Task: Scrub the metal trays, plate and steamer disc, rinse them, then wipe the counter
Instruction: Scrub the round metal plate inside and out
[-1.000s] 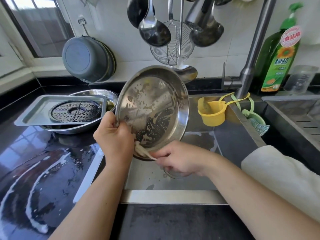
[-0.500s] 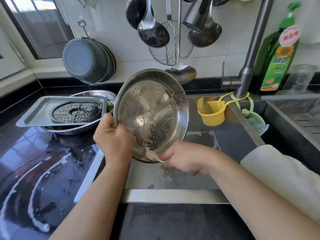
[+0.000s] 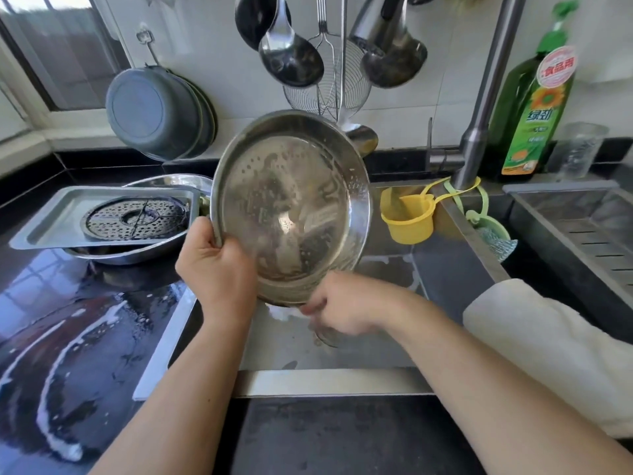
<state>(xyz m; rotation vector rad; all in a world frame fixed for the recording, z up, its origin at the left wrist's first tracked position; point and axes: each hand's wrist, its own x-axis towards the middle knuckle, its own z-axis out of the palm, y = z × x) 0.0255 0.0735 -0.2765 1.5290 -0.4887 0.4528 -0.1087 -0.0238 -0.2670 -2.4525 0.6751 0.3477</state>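
Two hands on one plate (image 3: 291, 207). Left hand (image 3: 217, 269): fingers curled round the left rim, holding the plate tilted on edge over the sink (image 3: 329, 382). Right hand (image 3: 342, 308): at the bottom rim, blurred; cannot tell what its fingers hold. Plate round, steel, streaked with suds. Tray (image 3: 51, 224) with steamer disc (image 3: 135, 219) sits left, on the wet tabletop (image 3: 68, 330).

Steamer disc (image 3: 135, 218) lies on tray (image 3: 51, 221) left of plate (image 3: 291, 207), above sink (image 3: 325, 382).
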